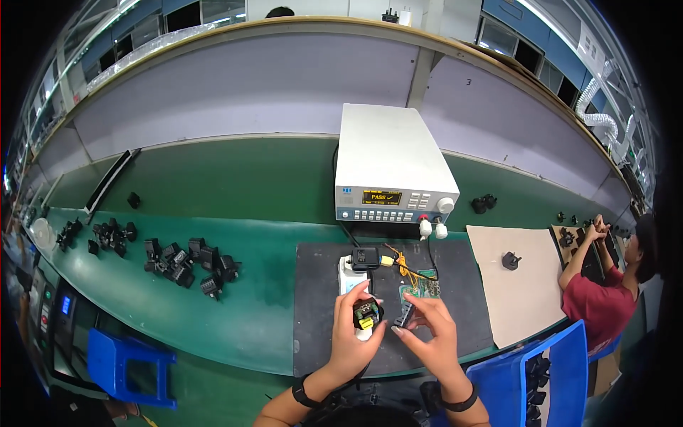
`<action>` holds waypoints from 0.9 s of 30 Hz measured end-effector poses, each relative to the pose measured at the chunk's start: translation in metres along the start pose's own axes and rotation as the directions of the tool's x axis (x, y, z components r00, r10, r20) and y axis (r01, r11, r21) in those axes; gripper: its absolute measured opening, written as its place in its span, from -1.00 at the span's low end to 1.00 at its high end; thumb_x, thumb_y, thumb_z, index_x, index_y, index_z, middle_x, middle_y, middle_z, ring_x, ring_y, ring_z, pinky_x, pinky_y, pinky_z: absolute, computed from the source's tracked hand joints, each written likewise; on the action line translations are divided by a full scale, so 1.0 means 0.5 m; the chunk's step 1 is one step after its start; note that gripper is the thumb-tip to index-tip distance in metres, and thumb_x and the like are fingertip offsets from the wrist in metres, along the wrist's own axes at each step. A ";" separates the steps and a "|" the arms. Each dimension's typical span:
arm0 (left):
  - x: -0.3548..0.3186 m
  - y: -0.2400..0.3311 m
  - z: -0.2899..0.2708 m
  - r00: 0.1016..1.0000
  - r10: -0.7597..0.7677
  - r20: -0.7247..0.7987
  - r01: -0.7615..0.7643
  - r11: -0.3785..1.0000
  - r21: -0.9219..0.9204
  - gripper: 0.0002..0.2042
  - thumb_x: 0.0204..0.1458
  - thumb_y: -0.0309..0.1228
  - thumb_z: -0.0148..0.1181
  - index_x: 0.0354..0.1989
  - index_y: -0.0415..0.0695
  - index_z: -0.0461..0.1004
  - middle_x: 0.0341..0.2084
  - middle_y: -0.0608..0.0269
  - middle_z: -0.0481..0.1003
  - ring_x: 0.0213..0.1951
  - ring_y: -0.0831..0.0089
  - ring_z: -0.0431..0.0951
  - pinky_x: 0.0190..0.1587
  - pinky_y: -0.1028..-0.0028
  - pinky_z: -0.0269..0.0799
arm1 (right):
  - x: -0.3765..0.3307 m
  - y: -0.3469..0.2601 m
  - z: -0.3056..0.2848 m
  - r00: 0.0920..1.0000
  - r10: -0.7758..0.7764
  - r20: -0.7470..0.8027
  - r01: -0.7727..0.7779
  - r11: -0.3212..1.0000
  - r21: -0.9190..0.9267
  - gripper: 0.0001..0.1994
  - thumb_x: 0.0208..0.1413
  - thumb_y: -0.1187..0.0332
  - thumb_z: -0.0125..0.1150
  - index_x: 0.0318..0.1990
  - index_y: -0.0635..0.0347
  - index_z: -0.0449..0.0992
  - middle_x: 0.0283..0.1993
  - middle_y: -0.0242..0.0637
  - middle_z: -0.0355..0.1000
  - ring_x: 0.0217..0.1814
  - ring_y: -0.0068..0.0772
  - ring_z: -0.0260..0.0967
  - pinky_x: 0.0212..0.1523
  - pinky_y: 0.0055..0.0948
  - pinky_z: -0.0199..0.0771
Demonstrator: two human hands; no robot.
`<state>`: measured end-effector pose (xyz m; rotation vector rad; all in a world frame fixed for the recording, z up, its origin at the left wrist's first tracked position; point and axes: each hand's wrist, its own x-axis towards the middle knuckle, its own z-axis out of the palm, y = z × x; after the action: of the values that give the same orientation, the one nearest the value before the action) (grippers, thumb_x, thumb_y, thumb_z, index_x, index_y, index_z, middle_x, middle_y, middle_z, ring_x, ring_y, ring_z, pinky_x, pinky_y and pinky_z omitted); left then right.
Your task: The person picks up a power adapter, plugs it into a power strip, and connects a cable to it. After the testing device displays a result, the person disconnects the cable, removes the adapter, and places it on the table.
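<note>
My left hand [346, 346] is closed around a small black power adapter housing [367, 311]. The housing is open, and a circuit board with a yellow-wrapped part shows inside. Between the fingertips of my right hand [435, 337] is a dark grey plastic cover piece [405, 314], held upright just right of the housing and apart from it. Beyond my hands, a black adapter [366, 257] is plugged into a white power strip [344, 274], which my left hand partly hides. A green circuit board [429, 285] with yellow wires [402, 262] lies past my right fingers.
A white bench test instrument [395, 160] stands behind the black mat [320, 306]. Black adapters [181, 263] lie in piles at left. One black adapter [511, 260] sits on brown cardboard [509, 306]. A blue bin [562, 377] holds black parts. A co-worker [605, 299] sits at far right.
</note>
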<state>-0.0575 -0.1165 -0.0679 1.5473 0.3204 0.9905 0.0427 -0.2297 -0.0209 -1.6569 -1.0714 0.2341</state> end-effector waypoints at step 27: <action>-0.042 -0.009 0.022 0.990 0.135 0.033 -0.132 0.987 -0.092 -0.33 -0.07 -0.46 0.03 0.27 -0.36 0.01 0.14 -0.06 0.16 0.24 0.21 0.11 0.26 0.32 0.04 | -0.026 -0.020 0.055 0.964 -0.254 -0.082 0.177 0.840 -0.513 -0.49 -0.27 0.42 0.41 -0.03 0.27 0.49 -0.22 -0.25 0.41 -0.26 -0.27 0.39 -0.32 -0.41 0.42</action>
<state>-0.0606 -0.1377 -0.0795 1.5194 0.1443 1.0634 0.0126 -0.2205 -0.0275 -1.9515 -1.2642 -0.3458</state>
